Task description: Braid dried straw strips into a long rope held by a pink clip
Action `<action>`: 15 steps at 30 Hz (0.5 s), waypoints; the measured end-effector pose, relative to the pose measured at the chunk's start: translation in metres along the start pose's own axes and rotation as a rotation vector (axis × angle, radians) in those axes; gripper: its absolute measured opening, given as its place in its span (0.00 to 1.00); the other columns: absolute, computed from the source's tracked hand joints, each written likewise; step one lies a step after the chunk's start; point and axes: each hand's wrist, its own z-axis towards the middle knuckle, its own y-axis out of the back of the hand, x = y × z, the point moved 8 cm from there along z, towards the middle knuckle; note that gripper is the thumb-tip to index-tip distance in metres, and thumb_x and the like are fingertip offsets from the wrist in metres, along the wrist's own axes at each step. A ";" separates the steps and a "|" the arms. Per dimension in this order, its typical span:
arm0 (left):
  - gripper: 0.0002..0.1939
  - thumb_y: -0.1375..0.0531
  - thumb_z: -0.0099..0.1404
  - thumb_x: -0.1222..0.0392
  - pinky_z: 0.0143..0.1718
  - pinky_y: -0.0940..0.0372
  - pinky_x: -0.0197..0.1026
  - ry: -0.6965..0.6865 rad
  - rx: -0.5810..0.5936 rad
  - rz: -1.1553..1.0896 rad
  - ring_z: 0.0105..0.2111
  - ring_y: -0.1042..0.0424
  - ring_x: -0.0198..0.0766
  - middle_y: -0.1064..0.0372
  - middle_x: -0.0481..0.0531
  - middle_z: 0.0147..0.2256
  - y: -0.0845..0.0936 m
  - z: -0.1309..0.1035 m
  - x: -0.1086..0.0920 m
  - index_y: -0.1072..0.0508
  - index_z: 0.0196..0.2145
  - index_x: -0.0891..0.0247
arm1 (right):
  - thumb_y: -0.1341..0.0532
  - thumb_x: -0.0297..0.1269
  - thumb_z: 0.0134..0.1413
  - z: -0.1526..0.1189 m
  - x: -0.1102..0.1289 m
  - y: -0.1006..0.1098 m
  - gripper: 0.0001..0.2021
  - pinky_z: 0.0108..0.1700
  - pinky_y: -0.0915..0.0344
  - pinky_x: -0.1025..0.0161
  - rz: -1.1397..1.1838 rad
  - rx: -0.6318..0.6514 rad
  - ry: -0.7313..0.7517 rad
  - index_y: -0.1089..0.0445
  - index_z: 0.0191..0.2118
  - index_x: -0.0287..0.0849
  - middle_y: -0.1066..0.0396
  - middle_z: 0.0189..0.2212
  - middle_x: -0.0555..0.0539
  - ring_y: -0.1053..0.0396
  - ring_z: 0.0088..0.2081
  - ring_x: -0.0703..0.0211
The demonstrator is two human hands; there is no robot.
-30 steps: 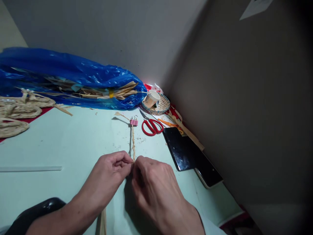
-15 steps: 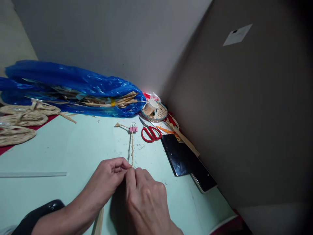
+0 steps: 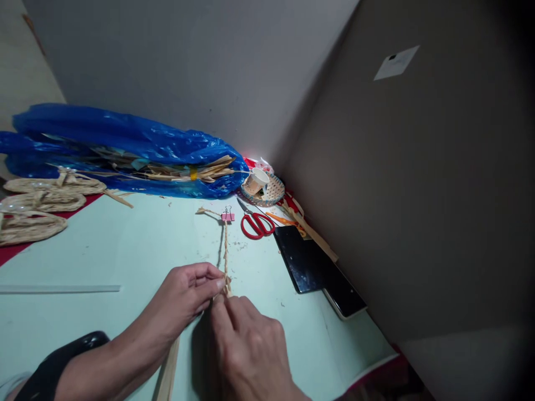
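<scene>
Pale green table (image 3: 125, 239): your left grip (image 3: 184, 292) pinches cord (image 3: 226, 245), twisted above to clip (image 3: 228, 217); can't tell hold of right grip (image 3: 253, 348) or what's left.

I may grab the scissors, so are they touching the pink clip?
Apart. The head view shows a narrow strip of tabletop between the scissors and the pink clip.

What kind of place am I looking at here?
Probably a small handicraft corner, perhaps at home: a braided cord held by a pink binder clip, red-handled scissors, and a blue plastic bag of dried plant strips.
</scene>
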 end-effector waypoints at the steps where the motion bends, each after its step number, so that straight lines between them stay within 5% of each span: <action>1: 0.16 0.29 0.51 0.49 0.22 0.56 0.32 -0.002 0.002 -0.009 0.20 0.47 0.28 0.38 0.39 0.20 0.001 0.001 0.001 0.25 0.30 0.63 | 0.46 0.30 0.67 0.003 -0.007 0.009 0.10 0.27 0.38 0.64 0.112 0.013 -0.006 0.27 0.38 0.41 0.27 0.29 0.45 0.30 0.29 0.56; 5: 0.15 0.28 0.54 0.51 0.22 0.55 0.32 0.019 0.014 -0.013 0.19 0.44 0.27 0.33 0.40 0.22 0.005 0.002 0.009 0.24 0.32 0.63 | 0.43 0.39 0.70 0.023 -0.056 0.024 0.11 0.42 0.34 0.62 0.527 0.210 -0.295 0.24 0.42 0.43 0.23 0.36 0.46 0.26 0.39 0.56; 7: 0.15 0.28 0.55 0.52 0.22 0.52 0.31 0.021 0.014 -0.006 0.20 0.41 0.26 0.31 0.40 0.22 0.007 0.002 0.012 0.24 0.34 0.63 | 0.41 0.43 0.70 0.029 -0.065 0.009 0.11 0.45 0.34 0.62 0.701 0.427 -0.385 0.25 0.45 0.43 0.22 0.40 0.45 0.26 0.45 0.54; 10: 0.16 0.29 0.57 0.50 0.29 0.39 0.35 -0.002 0.099 -0.044 0.25 0.29 0.34 0.25 0.45 0.25 0.001 0.001 0.011 0.26 0.35 0.63 | 0.44 0.40 0.71 0.029 -0.057 -0.018 0.10 0.43 0.35 0.63 1.001 0.665 -0.417 0.29 0.42 0.41 0.25 0.33 0.48 0.26 0.38 0.57; 15: 0.17 0.30 0.57 0.50 0.33 0.36 0.39 -0.031 0.038 0.033 0.28 0.25 0.38 0.23 0.46 0.25 0.004 -0.001 0.001 0.30 0.35 0.60 | 0.48 0.38 0.73 0.023 -0.054 -0.039 0.14 0.35 0.41 0.67 1.056 0.696 -0.421 0.34 0.34 0.42 0.36 0.26 0.54 0.39 0.27 0.66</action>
